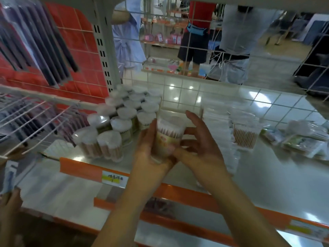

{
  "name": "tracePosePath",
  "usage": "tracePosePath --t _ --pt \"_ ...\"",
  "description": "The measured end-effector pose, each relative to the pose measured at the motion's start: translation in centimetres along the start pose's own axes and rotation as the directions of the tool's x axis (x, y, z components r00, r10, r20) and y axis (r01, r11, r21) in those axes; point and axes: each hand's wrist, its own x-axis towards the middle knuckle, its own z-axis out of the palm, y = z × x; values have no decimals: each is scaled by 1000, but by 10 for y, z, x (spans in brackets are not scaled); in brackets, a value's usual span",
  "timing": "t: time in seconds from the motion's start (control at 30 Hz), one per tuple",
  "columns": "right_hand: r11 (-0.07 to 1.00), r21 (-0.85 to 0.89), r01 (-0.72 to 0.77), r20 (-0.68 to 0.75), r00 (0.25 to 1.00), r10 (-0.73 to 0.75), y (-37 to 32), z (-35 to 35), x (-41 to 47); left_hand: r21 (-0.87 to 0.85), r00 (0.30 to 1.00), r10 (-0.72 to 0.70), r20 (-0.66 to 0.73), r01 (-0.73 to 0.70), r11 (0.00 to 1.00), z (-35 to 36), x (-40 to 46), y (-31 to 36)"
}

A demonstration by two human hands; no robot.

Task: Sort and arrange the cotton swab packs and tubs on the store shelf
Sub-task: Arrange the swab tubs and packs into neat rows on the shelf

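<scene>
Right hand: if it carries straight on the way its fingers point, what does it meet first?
Likely the cluster of round swab tubs up and to the left; the right hand already grips the held tub with the left hand. Depth is unclear.

The tub (169, 136) I hold shows pinkish-tan swab sticks under white tips, with a cream label. The tubs (114, 125) toward the shelf's left edge have white lids. The shelf (267, 166) is pale grey, its front edge strip (80, 169) orange with a yellow-and-white tag (114, 178).
</scene>
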Motion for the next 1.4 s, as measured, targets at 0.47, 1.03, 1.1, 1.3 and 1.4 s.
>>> tracePosePath --t 0.47,1.03,1.1,1.3,1.4 --pt "865 -489 108 -99 979 -178 46 83 48 701 984 138 111 -175 691 -100 33 -25" --pt "815 -579 -30 -163 983 -79 77 111 60 714 992 108 69 -125 689 -119 38 -49" --pt "804 -593 -34 -169 982 -84 79 111 62 706 990 132 55 -132 696 -115 37 -48" --pt "788 -612 -64 -198 977 -75 74 109 60 710 989 117 90 -146 688 -106 35 -46" --pt "776 -630 30 -212 955 -210 68 101 52 709 979 168 117 -201 676 -97 33 -40"
